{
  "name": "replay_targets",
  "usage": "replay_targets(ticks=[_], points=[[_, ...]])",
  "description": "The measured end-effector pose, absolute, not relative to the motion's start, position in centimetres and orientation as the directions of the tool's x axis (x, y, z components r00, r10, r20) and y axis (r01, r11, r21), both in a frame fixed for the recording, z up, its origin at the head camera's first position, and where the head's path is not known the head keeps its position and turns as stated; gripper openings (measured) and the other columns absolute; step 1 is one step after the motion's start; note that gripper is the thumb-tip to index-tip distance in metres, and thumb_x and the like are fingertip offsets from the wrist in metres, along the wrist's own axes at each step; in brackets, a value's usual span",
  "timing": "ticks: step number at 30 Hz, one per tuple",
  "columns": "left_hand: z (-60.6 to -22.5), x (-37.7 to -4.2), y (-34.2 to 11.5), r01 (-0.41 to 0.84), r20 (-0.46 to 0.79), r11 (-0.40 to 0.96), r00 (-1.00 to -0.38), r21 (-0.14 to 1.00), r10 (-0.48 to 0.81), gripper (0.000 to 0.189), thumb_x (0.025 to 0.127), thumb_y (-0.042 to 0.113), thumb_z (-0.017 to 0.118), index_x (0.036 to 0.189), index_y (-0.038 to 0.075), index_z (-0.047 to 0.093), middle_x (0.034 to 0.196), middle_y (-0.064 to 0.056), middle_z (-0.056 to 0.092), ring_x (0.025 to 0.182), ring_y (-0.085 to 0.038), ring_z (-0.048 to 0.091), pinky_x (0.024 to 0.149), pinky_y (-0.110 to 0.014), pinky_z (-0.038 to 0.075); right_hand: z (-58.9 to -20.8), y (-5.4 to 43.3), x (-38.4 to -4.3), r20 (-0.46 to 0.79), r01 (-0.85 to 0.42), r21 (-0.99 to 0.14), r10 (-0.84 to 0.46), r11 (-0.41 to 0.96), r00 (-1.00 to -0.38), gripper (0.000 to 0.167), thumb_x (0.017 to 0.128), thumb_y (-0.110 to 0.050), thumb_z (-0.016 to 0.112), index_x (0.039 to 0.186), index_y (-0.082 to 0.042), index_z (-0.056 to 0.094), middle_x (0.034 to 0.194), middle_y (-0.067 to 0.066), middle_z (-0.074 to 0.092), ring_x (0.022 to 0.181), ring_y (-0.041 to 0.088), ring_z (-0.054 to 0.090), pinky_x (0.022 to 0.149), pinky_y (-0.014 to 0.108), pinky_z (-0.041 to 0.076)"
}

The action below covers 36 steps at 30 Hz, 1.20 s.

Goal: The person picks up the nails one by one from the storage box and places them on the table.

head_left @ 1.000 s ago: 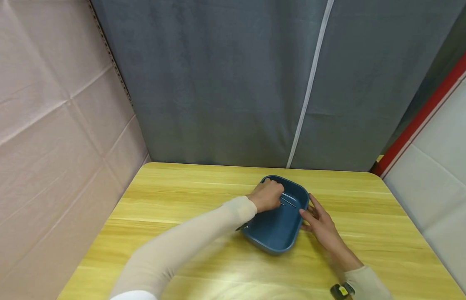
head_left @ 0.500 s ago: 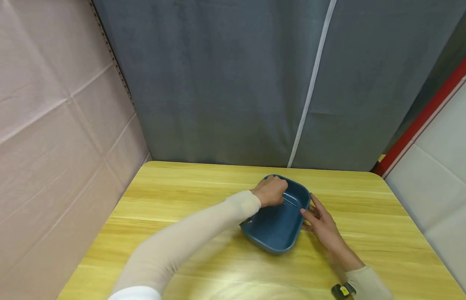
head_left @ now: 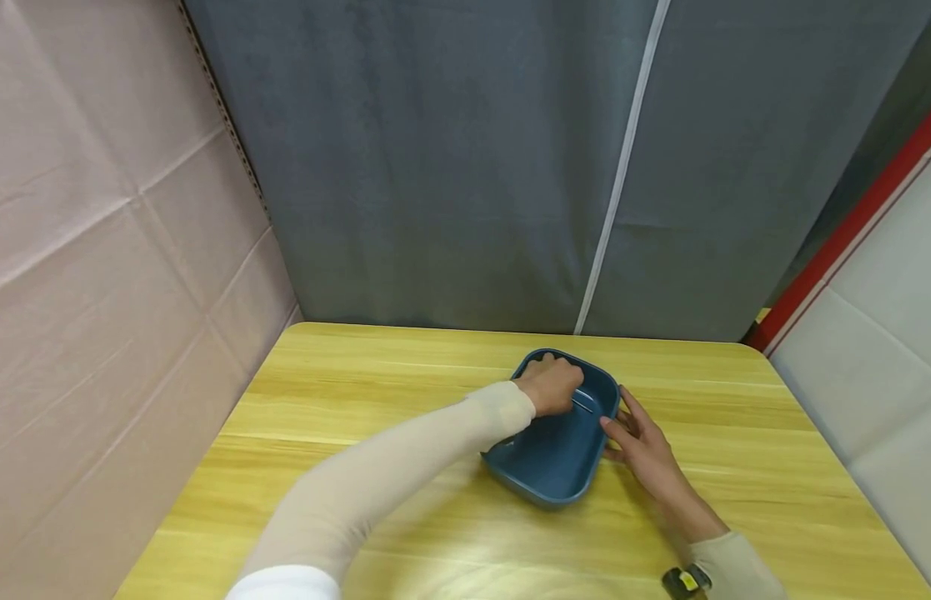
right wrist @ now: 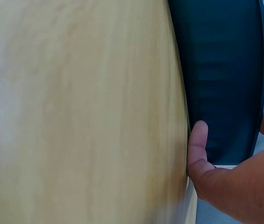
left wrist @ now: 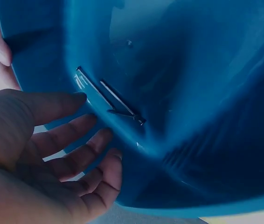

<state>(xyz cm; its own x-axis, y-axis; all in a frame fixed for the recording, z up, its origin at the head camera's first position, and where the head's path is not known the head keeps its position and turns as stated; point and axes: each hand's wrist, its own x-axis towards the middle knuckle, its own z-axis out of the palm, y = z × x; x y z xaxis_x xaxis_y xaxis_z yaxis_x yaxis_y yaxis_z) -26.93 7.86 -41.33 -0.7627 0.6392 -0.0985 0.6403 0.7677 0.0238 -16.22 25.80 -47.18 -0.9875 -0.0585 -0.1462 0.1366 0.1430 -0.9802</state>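
I have the left hand, fingers loosely spread, beside thin nails in the blue tray. My right hand, also spread, touches its right side.

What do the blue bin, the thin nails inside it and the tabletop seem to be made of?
Blue bin: probably moulded plastic with a semi-gloss finish, judging by its rounded corners and soft highlights.
Nails: likely metal, perhaps steel; they look slim, grey and slightly shiny.
Tabletop: yellow wood grain under a glossy, glare-catching finish; solid wood or laminate, I can't tell.

One bin, three nails
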Motion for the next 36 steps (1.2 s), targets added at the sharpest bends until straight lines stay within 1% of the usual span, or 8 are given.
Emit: replay_targets(ticks=[3, 7, 12, 19, 26, 29, 32, 36], points=[[-41.3, -26.5, 7.9, 0.634, -0.104, 0.774, -0.77, -0.002, 0.63, 0.016, 0.107, 0.021, 0.07, 0.119, 0.022, 0.081, 0.119, 0.0, 0.078, 0.108, -0.026, 0.068, 0.088, -0.044, 0.06, -47.2, 25.8, -16.2, -0.142, 0.133, -0.981, -0.057, 0.142, -0.988, 0.081, 0.117, -0.025, 0.056, 0.178, -0.018, 0.004, 0.175, 0.033, 0.025, 0.15, 0.04, 0.046, 0.091, 0.027, 0.061], [-41.7, -26.1, 7.8, 0.631, -0.1, 0.776, -0.773, -0.022, 0.626, 0.02, 0.11, 0.02, 0.066, 0.122, 0.023, 0.082, 0.12, 0.0, 0.079, 0.108, -0.025, 0.067, 0.089, -0.042, 0.059, -47.3, 25.8, -16.3, -0.138, 0.13, -0.982, -0.055, 0.137, -0.989, 0.08, 0.117, -0.025, 0.056, 0.178, -0.017, 0.005, 0.175, 0.033, 0.027, 0.148, 0.038, 0.049, 0.091, 0.027, 0.062], [-42.1, -25.8, 7.6, 0.62, -0.114, 0.784, -0.782, -0.04, 0.613, 0.02, 0.109, 0.022, 0.069, 0.123, 0.024, 0.082, 0.122, -0.001, 0.078, 0.109, -0.024, 0.066, 0.089, -0.042, 0.058, -47.3, 25.8, -16.3, -0.14, 0.131, -0.983, -0.06, 0.132, -0.988, 0.08, 0.117, -0.025, 0.056, 0.178, -0.017, 0.005, 0.175, 0.033, 0.026, 0.147, 0.036, 0.05, 0.091, 0.027, 0.062], [-42.3, -25.9, 7.9, 0.612, -0.129, 0.788, -0.788, -0.069, 0.601, 0.023, 0.111, 0.023, 0.066, 0.128, 0.025, 0.081, 0.126, 0.0, 0.077, 0.111, -0.023, 0.066, 0.091, -0.041, 0.058, -47.0, 25.8, -16.1, -0.149, 0.14, -0.982, -0.063, 0.13, -0.987, 0.081, 0.117, -0.026, 0.056, 0.178, -0.018, 0.004, 0.176, 0.032, 0.024, 0.151, 0.043, 0.044, 0.091, 0.027, 0.062], [-42.6, -25.6, 8.4, 0.616, -0.141, 0.778, -0.787, -0.12, 0.601, 0.027, 0.114, 0.024, 0.062, 0.135, 0.028, 0.079, 0.131, 0.001, 0.076, 0.117, -0.024, 0.065, 0.097, -0.043, 0.057, -46.9, 25.9, -16.0, -0.146, 0.135, -0.98, -0.07, 0.143, -0.987, 0.081, 0.117, -0.026, 0.056, 0.178, -0.018, 0.003, 0.176, 0.032, 0.024, 0.149, 0.037, 0.046, 0.091, 0.026, 0.061], [-42.5, -25.5, 8.4, 0.617, -0.145, 0.78, -0.785, -0.107, 0.602, 0.028, 0.113, 0.024, 0.062, 0.135, 0.028, 0.079, 0.132, 0.001, 0.076, 0.118, -0.025, 0.065, 0.098, -0.043, 0.057, -46.8, 25.9, -15.9, -0.145, 0.133, -0.981, -0.074, 0.143, -0.987, 0.081, 0.117, -0.027, 0.056, 0.178, -0.018, 0.003, 0.176, 0.032, 0.024, 0.15, 0.039, 0.046, 0.091, 0.026, 0.061], [-42.3, -25.6, 8.3, 0.62, -0.151, 0.781, -0.781, -0.076, 0.606, 0.026, 0.113, 0.023, 0.063, 0.133, 0.027, 0.079, 0.13, 0.001, 0.076, 0.116, -0.024, 0.065, 0.097, -0.043, 0.057, -46.7, 25.9, -15.8, -0.149, 0.137, -0.98, -0.073, 0.147, -0.986, 0.081, 0.117, -0.028, 0.056, 0.178, -0.019, 0.003, 0.176, 0.032, 0.023, 0.151, 0.042, 0.044, 0.091, 0.026, 0.061], [-41.5, -25.7, 8.4, 0.644, -0.132, 0.764, -0.76, -0.02, 0.637, 0.02, 0.112, 0.023, 0.065, 0.124, 0.024, 0.081, 0.12, 0.002, 0.077, 0.109, -0.023, 0.066, 0.089, -0.042, 0.058, -46.4, 26.1, -15.8, -0.153, 0.141, -0.977, -0.07, 0.163, -0.986, 0.081, 0.117, -0.028, 0.056, 0.178, -0.019, 0.003, 0.176, 0.032, 0.023, 0.149, 0.039, 0.047, 0.09, 0.026, 0.061]])
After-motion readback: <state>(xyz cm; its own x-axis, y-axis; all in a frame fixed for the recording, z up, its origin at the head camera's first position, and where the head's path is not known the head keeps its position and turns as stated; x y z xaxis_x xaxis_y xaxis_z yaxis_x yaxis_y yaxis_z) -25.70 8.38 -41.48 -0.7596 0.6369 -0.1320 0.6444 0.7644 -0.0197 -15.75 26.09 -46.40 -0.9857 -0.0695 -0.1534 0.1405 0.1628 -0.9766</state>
